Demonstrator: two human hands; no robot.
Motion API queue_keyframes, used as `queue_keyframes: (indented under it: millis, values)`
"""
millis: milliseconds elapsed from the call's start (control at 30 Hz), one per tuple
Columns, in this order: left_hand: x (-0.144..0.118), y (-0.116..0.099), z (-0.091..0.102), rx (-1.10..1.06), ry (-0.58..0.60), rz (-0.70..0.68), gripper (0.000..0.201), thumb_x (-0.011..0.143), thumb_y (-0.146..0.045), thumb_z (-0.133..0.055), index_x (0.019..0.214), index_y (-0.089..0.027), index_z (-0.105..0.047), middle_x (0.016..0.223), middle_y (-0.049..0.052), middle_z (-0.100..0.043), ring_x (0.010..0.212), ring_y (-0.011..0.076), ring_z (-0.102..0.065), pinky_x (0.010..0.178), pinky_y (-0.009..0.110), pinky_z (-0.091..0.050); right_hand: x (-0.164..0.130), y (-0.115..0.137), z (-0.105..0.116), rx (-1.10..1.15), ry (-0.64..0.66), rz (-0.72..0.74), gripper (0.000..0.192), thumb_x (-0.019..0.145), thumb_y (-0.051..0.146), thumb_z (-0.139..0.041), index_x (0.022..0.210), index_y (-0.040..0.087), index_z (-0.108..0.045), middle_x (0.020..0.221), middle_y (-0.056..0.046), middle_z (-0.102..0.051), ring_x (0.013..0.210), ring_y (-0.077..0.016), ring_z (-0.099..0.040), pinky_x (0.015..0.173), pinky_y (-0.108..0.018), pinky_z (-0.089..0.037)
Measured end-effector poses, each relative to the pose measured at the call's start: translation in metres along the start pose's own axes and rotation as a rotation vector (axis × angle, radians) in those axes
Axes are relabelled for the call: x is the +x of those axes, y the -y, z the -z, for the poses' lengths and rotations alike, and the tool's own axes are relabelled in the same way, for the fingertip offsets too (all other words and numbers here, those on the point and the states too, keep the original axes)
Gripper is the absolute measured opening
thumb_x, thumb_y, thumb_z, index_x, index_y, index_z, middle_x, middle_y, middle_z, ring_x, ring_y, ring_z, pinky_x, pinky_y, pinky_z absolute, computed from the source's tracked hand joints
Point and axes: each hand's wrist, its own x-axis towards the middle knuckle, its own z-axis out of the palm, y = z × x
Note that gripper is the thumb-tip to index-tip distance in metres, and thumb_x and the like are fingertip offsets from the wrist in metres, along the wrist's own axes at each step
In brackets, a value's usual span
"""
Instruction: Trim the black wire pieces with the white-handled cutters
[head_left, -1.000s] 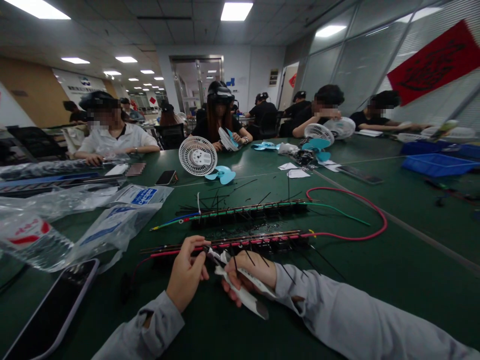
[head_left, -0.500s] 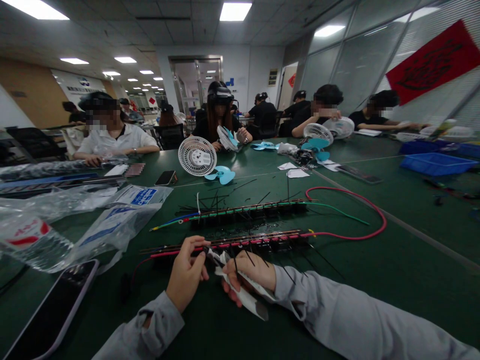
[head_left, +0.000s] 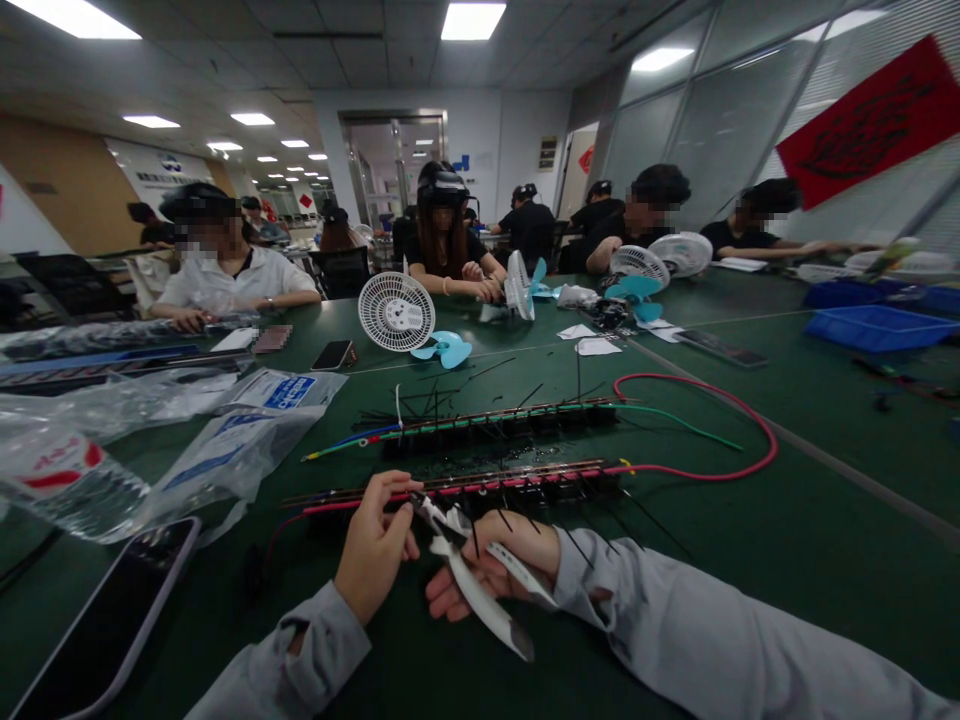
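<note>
Since a sec ago the white-handled cutters have opened wider, handles splayed, and the right hand has loosened w/ fingers spread round them. Left hand is pinched shut on the red wire bundle at the cutter tip. Bundle lies along the green counter just beyond both hands, w/ black cable ties sticking out. Phone lies near left; a co-worker's fan now stands on the far side.

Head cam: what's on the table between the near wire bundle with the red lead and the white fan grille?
A second wire bundle with green and blue leads, amid loose black cable ties, and a turquoise fan blade beside the white fan grille.
</note>
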Motion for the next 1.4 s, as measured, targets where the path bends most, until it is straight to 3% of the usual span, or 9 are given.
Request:
queue_keyframes:
  millis: [233,333,433,733,833,933,1067,1233,1400]
  values:
    - [-0.001,-0.002,0.0,-0.001,-0.006,0.005,0.024,0.082,-0.028,-0.046,0.105,-0.021,-0.041,0.107,0.007,-0.056,0.036,0.0028,-0.051,0.033,0.02,-0.043,-0.001,0.001,-0.004,-0.027,-0.036,-0.024,0.019,0.061,0.025,-0.04,0.047,0.013,-0.044,0.079,-0.02,-0.063,0.077,-0.0203,-0.063,0.09,-0.039,-0.039]
    - [0.0,0.0,0.0,0.007,-0.003,0.012,0.024,0.082,-0.028,-0.046,0.105,-0.021,-0.041,0.107,0.007,-0.056,0.036,0.003,-0.052,0.033,0.019,-0.043,0.002,0.002,-0.005,-0.093,-0.133,-0.028,0.022,0.064,0.025,-0.04,0.05,0.011,-0.049,0.069,-0.016,-0.062,0.064,-0.0177,-0.061,0.077,-0.038,-0.047]
    - [0.001,0.001,0.0,0.015,0.003,0.009,0.024,0.082,-0.027,-0.046,0.105,-0.021,-0.041,0.108,0.007,-0.056,0.036,0.0031,-0.052,0.033,0.019,-0.043,0.002,0.001,-0.005,-0.127,-0.218,0.026,0.027,0.066,0.025,-0.041,0.042,0.012,-0.042,0.064,-0.013,-0.06,0.052,-0.0136,-0.056,0.063,-0.033,-0.05]
    - [0.001,0.002,0.001,0.002,0.007,0.007,0.023,0.082,-0.027,-0.045,0.105,-0.021,-0.041,0.108,0.007,-0.057,0.037,0.0034,-0.052,0.034,0.02,-0.044,-0.001,0.001,-0.007,-0.165,-0.214,0.082,0.031,0.067,0.025,-0.044,0.039,0.011,-0.041,0.06,-0.01,-0.058,0.047,-0.0113,-0.052,0.051,-0.028,-0.048]
    - [0.002,0.002,0.001,-0.009,-0.002,0.016,0.025,0.082,-0.029,-0.046,0.105,-0.02,-0.042,0.108,0.007,-0.057,0.037,0.0034,-0.052,0.034,0.019,-0.044,0.001,-0.001,-0.003,-0.163,-0.169,0.079,0.03,0.066,0.026,-0.043,0.039,0.011,-0.041,0.065,-0.013,-0.06,0.051,-0.0126,-0.054,0.055,-0.031,-0.049]
    - [0.001,0.0,0.001,-0.023,-0.004,0.025,0.026,0.082,-0.03,-0.046,0.105,-0.02,-0.042,0.108,0.008,-0.058,0.038,0.0038,-0.053,0.035,0.019,-0.044,0.002,-0.004,0.001,-0.103,-0.035,0.039,0.025,0.061,0.027,-0.043,0.042,0.01,-0.045,0.079,-0.018,-0.063,0.063,-0.0185,-0.06,0.067,-0.037,-0.048]
    - [-0.001,-0.003,0.001,-0.055,-0.009,0.033,0.025,0.084,-0.031,-0.043,0.105,-0.02,-0.043,0.107,0.008,-0.058,0.039,0.0042,-0.052,0.036,0.019,-0.044,0.0,-0.007,0.002,0.067,0.107,0.021,0.026,0.057,0.029,-0.042,0.054,0.009,-0.057,0.094,-0.019,-0.062,0.086,-0.0265,-0.06,0.087,-0.045,-0.039]
    - [-0.001,-0.004,0.0,-0.051,-0.021,0.034,0.023,0.085,-0.03,-0.041,0.106,-0.02,-0.043,0.107,0.007,-0.058,0.039,0.0035,-0.051,0.036,0.019,-0.043,-0.006,-0.011,-0.011,0.259,0.123,0.053,0.029,0.057,0.029,-0.042,0.061,0.008,-0.061,0.098,-0.018,-0.061,0.095,-0.0252,-0.057,0.097,-0.045,-0.027]
    - [0.0,-0.002,0.0,-0.07,-0.017,0.042,0.023,0.085,-0.03,-0.041,0.106,-0.02,-0.043,0.107,0.007,-0.058,0.038,0.0026,-0.05,0.036,0.018,-0.041,-0.007,-0.019,-0.028,0.399,0.094,0.098,0.026,0.057,0.03,-0.043,0.06,0.011,-0.061,0.101,-0.014,-0.061,0.1,-0.0237,-0.054,0.099,-0.042,-0.025]
